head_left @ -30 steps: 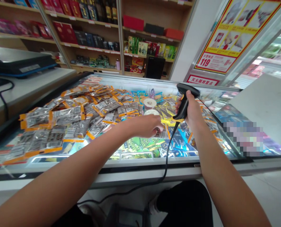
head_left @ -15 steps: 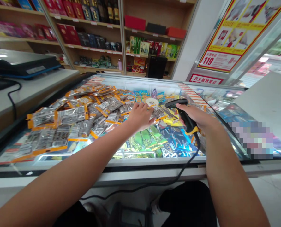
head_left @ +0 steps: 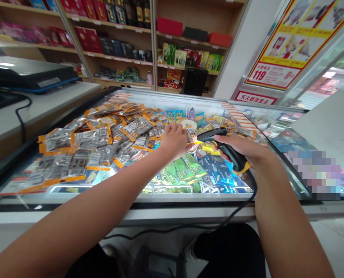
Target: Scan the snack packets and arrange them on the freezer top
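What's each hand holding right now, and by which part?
Right hand grips the barcode scanner by its handle. Left hand rests on snack packets; grip unclear.

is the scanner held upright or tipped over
Tipped over: the scanner lies nearly level in the right hand, head toward the left hand.

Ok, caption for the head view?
Right hand holds scanner over packets piled on freezer; left hand touches one.

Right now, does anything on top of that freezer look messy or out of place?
Yes. A loose heap of silver-and-orange packets lies scattered at all angles across the chest freezer's glass top, hiding much of the frozen goods beneath. The left hand rests on the heap; the right hand holds a corded barcode scanner over it.
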Demonstrator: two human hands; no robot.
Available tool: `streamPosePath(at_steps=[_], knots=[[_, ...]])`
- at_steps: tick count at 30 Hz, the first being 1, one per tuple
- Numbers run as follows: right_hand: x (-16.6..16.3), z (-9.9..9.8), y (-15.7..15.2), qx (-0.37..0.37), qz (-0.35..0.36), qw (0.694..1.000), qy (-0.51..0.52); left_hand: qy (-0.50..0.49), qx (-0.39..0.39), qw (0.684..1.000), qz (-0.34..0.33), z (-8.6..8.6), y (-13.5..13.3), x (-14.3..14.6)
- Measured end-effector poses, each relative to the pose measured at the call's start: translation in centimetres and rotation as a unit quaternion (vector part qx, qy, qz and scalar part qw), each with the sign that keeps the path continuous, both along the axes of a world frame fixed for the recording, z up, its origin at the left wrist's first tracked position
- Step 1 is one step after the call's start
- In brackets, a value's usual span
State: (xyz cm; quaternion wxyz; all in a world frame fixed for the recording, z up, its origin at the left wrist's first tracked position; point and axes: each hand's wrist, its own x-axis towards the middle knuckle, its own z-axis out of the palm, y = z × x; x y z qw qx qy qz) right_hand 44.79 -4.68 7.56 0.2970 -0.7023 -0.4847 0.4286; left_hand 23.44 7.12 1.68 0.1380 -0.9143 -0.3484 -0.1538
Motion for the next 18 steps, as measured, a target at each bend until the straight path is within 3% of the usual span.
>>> streamPosePath(at_steps=[10, 12, 16, 18], knots=[[0.6, -0.1, 0.2, 0.008, 0.016, 1.000, 0.009, 0.002, 0.004, 1.000, 0.006, 0.0, 0.1, 0.1], [0.9, -0.5, 0.6, 0.037, -0.021, 0.999, 0.000, 0.013, -0.002, 1.000, 0.012, 0.5, -0.1, -0.1], [1.9, -1.4, 2.5, 0.153, -0.165, 0.974, -0.026, 0.048, -0.005, 0.998, 0.030, 1.5, -0.4, -0.6], [2.5, -1.8, 3.8, 0.164, -0.201, 0.963, -0.077, 0.056, -0.001, 0.998, 0.041, 1.6, -0.6, -0.8]])
